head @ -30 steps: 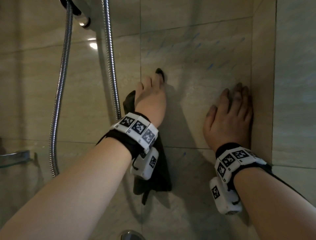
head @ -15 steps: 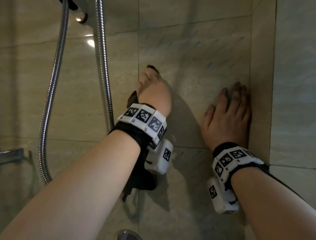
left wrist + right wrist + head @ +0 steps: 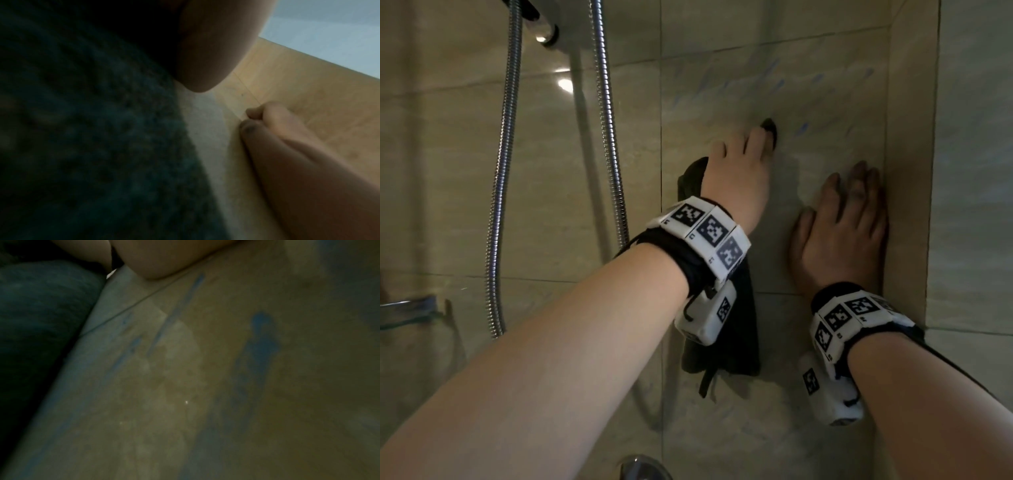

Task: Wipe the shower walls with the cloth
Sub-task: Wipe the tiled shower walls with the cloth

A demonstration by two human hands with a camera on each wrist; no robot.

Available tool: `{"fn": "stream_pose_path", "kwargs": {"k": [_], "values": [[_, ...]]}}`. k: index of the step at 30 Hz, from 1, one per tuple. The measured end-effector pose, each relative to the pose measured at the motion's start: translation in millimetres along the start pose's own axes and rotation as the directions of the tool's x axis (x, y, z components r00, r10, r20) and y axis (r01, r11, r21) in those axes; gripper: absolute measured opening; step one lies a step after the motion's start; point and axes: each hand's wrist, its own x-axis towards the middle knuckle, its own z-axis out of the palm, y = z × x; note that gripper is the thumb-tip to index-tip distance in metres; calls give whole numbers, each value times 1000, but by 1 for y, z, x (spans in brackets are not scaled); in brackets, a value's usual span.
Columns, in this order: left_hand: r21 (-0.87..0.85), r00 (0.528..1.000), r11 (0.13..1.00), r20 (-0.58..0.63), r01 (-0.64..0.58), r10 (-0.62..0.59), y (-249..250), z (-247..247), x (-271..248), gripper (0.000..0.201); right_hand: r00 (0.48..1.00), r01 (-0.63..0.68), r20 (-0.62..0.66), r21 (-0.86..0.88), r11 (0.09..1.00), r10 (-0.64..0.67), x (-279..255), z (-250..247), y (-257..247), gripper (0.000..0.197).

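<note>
1. Left hand [image 3: 736, 178] presses the cloth [image 3: 736, 329] flat against the wall [image 3: 825, 102], left of the corner [image 3: 887, 137]; fingers straight.
2. Right hand [image 3: 839, 226] lies open beside the corner, bracing.
3. Sweep toward the blue streaks [image 3: 804, 128] above, with firm, overlapping strokes.

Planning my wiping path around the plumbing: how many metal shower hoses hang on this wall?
2. One hose hangs far left; the other runs down just left of the left hand and cloth. They may join out of view.
</note>
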Motion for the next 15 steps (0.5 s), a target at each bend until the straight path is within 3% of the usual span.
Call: {"fn": "stream_pose_path", "kwargs": {"k": [5,9,11,15], "values": [[126,997,991,-52,-53,60,-21,16,-10,53,999,-22,35,40,999,21,0,-3,-3,53],[117,997,992,-63,43,-36,-33,15,-10,52,998,-38,50,53,998,35,0,-5,-4,54],[110,994,989,30,103,-107,-41,16,-8,58,998,-37,54,48,998,34,0,-5,-4,54],[169,979,965,-44,202,-197,-62,27,-8,57,998,-37,53,36,999,35,-1,-4,-5,54]]}}
